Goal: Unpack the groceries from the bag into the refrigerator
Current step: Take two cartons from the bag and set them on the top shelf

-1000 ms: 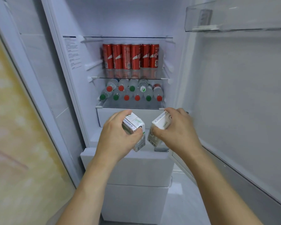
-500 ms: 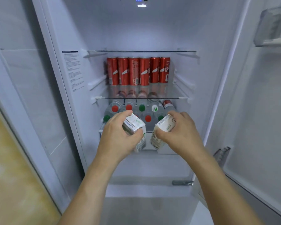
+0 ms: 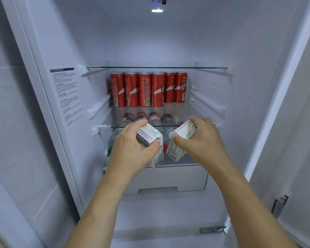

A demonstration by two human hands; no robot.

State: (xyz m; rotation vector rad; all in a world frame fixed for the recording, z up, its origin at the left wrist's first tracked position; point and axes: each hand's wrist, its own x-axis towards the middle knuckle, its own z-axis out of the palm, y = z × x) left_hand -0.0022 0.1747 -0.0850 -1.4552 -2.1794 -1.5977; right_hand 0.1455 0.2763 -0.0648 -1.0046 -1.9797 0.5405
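Both hands raised, left hand [image 3: 132,149] gripping carton [image 3: 150,140], right hand [image 3: 202,140] likewise

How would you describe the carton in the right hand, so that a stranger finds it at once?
Look in the open refrigerator, below the row of red cans. Two small white cartons are held there; this carton is in the right hand. It tilts left and shows a barcode, without the other's green marks.

Two white cartons [image 3: 151,140] [image 3: 182,140] tilted, held before open refrigerator [image 3: 150,42].
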